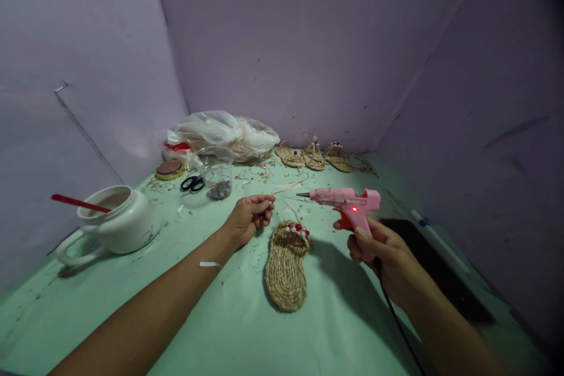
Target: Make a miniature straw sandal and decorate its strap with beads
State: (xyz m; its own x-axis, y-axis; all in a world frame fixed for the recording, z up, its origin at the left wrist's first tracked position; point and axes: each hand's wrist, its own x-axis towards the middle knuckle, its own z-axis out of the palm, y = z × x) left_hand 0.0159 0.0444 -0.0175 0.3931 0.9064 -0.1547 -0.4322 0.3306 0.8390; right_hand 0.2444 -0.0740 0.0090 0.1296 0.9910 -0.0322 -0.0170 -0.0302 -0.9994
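Observation:
My right hand [374, 247] is wrapped round the handle of a pink glue gun [339, 197], its red light lit and its nozzle pointing left. My left hand [253, 217] is pinched at the fingertips, close to the nozzle; a thin pale strand [288, 187] runs near it, but what the fingers hold is too small to make out. Between and below my hands a woven straw slipper [286, 273] lies on the green table, with red and white beads [298, 228] across its strap.
At left stands a white pot [132, 226] with a red stick. Farther back are black scissors [192, 183], a clear cup [220, 179] of small pieces, a round tin [170, 170], a plastic bag [229, 132] and several small slippers [314, 157]. A dark flat object [434, 267] lies right.

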